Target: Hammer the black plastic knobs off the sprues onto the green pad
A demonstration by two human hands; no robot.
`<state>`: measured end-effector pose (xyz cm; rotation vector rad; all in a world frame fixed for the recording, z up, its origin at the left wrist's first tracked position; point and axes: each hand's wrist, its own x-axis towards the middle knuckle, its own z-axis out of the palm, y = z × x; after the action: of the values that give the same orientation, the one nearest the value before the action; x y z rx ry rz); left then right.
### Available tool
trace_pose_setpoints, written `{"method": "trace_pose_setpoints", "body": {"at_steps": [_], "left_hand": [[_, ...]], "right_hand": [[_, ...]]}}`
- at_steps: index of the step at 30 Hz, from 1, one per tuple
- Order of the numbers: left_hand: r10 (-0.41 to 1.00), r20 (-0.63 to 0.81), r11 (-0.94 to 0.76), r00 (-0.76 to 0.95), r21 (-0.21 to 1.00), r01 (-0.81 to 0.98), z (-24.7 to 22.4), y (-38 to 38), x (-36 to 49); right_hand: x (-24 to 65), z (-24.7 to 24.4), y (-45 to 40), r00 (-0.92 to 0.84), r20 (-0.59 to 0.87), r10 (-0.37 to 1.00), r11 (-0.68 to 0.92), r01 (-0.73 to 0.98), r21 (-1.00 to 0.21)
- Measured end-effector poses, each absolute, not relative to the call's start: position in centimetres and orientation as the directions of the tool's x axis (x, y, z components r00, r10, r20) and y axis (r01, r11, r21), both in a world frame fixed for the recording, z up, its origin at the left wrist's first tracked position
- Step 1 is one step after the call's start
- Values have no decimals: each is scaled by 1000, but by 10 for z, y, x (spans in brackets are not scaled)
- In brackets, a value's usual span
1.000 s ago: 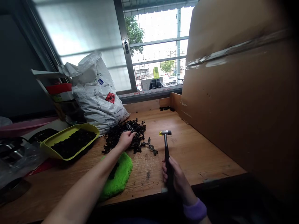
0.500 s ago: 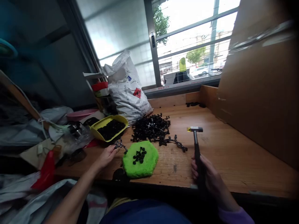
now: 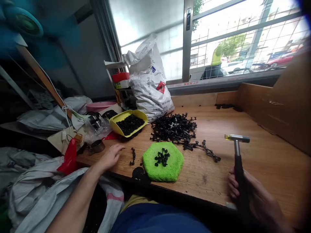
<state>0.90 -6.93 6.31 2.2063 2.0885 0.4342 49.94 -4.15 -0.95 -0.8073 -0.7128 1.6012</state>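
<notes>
My right hand [image 3: 247, 191] is wrapped round the black handle of a small hammer [image 3: 237, 152], its head upright and facing away. My left hand [image 3: 113, 157] rests at the table's left part, fingers extended, holding nothing. Just right of it a small black piece [image 3: 132, 156] lies on the wood. A green fuzzy hexagonal pad [image 3: 175, 166] carries a cluster of small black parts [image 3: 162, 157]. Behind the pad is a large heap of black parts [image 3: 173, 127], and a few joined ones [image 3: 211, 153] trail off to its right.
A yellow scoop-shaped tray [image 3: 116, 127] holds black bits. Behind it stand a white sack [image 3: 150, 87] and a small shelf [image 3: 116, 64]. A metal cup [image 3: 97, 146] is at the left, a cardboard sheet [image 3: 289, 103] at the right. Outside the window [image 3: 187, 38] there is a figure in yellow.
My left hand has let go of the black piece, which now lies on the table, and has drawn away to the left. The view has turned. My right hand still holds the hammer.
</notes>
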Motion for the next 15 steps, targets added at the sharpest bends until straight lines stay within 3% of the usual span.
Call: {"method": "trace_pose_setpoints", "body": {"at_steps": [4, 8, 10, 12, 14, 15], "left_hand": [[916, 103, -396, 387, 91, 914, 70, -51, 23], [893, 12, -447, 450, 130, 885, 61, -37, 30], [926, 69, -376, 372, 266, 887, 55, -34, 30], [976, 188, -201, 111, 569, 797, 49, -35, 29], [960, 189, -53, -206, 846, 530, 46, -37, 30], [938, 149, -15, -314, 920, 392, 45, -38, 32]], "right_hand": [[498, -10, -41, -115, -116, 987, -161, -562, -811], [496, -7, -43, -98, -128, 987, -161, -571, -805], [496, -6, -44, -94, -139, 986, -167, -575, -801], [496, -6, -43, -88, -165, 982, -186, -575, -797], [497, -7, -40, -93, -208, 974, -223, -568, -792], [497, -8, -38, -98, -236, 967, -249, -556, -793]]}}
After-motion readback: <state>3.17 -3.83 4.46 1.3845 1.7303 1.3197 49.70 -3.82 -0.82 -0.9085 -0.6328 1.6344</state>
